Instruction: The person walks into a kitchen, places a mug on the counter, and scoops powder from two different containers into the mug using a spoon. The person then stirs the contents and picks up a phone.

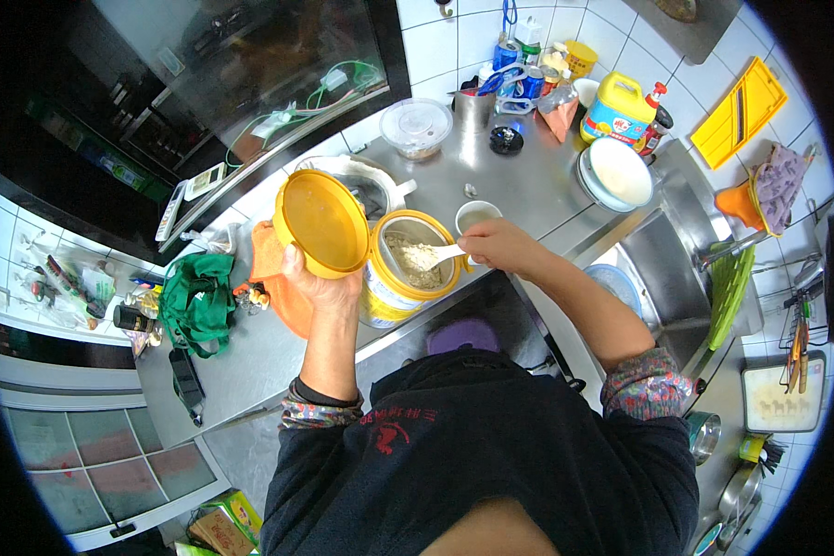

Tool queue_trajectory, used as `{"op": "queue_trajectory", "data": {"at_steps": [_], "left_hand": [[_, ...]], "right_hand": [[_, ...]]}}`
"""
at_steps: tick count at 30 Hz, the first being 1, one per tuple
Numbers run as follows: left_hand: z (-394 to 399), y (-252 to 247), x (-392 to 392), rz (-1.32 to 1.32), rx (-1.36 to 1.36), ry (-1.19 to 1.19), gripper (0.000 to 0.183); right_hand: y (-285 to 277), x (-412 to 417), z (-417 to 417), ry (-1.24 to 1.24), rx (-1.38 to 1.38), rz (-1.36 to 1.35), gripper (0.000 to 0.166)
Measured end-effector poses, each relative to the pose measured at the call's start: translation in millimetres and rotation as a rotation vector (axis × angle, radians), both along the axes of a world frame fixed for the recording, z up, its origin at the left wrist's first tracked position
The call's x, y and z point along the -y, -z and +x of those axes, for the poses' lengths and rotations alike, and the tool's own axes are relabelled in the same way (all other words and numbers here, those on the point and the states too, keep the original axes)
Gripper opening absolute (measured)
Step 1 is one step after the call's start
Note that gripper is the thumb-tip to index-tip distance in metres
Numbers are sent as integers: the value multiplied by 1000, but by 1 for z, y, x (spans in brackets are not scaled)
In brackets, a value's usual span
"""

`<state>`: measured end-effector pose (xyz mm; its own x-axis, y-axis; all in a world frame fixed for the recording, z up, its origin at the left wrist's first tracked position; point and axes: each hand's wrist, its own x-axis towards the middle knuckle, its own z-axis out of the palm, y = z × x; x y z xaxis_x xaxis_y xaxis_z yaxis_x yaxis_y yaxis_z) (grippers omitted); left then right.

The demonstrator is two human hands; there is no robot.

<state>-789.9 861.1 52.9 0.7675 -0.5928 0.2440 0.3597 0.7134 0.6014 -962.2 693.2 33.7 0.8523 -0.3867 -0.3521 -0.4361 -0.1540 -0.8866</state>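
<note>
My left hand grips the raised yellow lid of a yellow-and-white tub, which stands at the counter's front edge. Pale flakes, looking like oats, lie inside the tub. In my right hand is a white plastic spoon, its bowl down among the flakes. Just behind that hand stands a white cup, partly covered by my fingers; its contents are hard to make out. An orange cloth lies under and beside my left wrist.
Behind the tub is a white round appliance. A lidded clear plastic bowl stands near the wall. Stacked bowls sit by the steel sink at right, near a yellow detergent jug. A green bag lies at left, beside a dark phone.
</note>
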Motion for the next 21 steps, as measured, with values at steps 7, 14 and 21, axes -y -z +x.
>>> {"op": "queue_trajectory", "data": {"at_steps": [7, 14, 21], "left_hand": [[-1, -1, 5, 45, 17, -48, 77], [0, -1, 5, -2, 32, 4, 69], [-2, -5, 7, 44, 68, -27, 73]], "right_hand": [[-6, 7, -17, 140, -1, 258, 22], [-19, 38, -47, 284, 37, 243, 23], [-2, 36, -57, 249, 181, -850, 25]]}}
